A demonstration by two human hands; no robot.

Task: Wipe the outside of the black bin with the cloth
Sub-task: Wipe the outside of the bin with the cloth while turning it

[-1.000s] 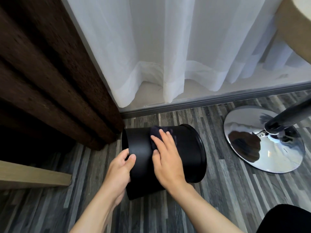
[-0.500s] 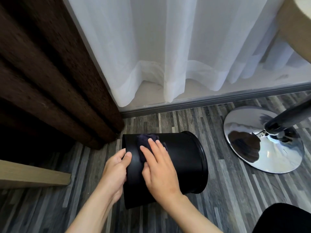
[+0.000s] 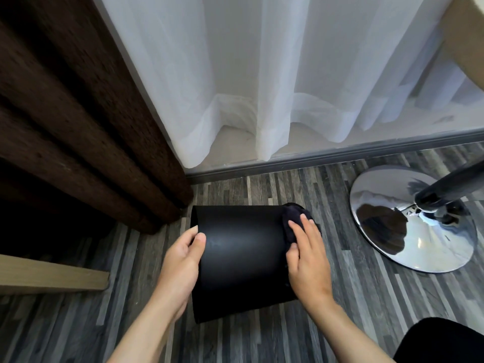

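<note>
The black bin (image 3: 241, 258) lies on its side on the grey plank floor (image 3: 340, 323), near the centre of the scene, with one end facing left and the other facing right. A brown curtain (image 3: 78, 113) hangs to its far left, and a chrome pedestal base (image 3: 413, 221) stands well apart to its right.

The left hand (image 3: 180, 260) braces the left end of the bin; the fingers curl over the edge with the thumb on the outer wall, half closed, gripping the bin only. The right hand (image 3: 309, 255) lies flat and fully open, fingers extended, pressing the dark cloth (image 3: 290, 224) against the outer wall at the bin's right end. The cloth is pinned under the palm, not clenched.

Hazards from this position:
- The bin is round and can roll if the left-hand brace loosens under wiping pressure.
- The cloth sits at the very edge of the wall; a further stroke to the right may carry it off the bin.
- The underside against the floor is unreachable unless the bin is rotated, so it may be left unwiped.
</note>
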